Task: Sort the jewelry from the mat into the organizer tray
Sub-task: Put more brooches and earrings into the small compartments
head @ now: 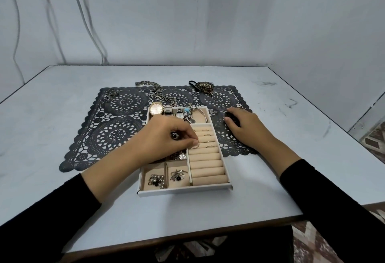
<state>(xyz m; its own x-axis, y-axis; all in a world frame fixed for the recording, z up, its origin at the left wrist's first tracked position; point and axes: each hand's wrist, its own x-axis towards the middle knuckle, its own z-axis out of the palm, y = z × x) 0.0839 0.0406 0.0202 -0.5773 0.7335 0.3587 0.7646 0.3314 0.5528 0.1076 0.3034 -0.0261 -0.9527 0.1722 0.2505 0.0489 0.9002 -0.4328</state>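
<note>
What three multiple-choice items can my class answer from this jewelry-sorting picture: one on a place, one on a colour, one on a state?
1. Where does the cluster of loose rings lie?
A. At the far left corner of the mat
B. In the tray's nearest compartment
C. Under the right hand

2. What colour is the mat?
A. Beige
B. Dark, nearly black
C. Red

3. What is the left hand doing?
A. Resting open, holding nothing
B. Pinching a thin ring over the ring rolls
C. Lifting the watch

Answers:
1 A, the rings sit on the mat's far left corner.
2 B, its lace pattern is dark against the pale table.
3 B, thumb and fingertip close on the ring above the beige rolls.
</note>
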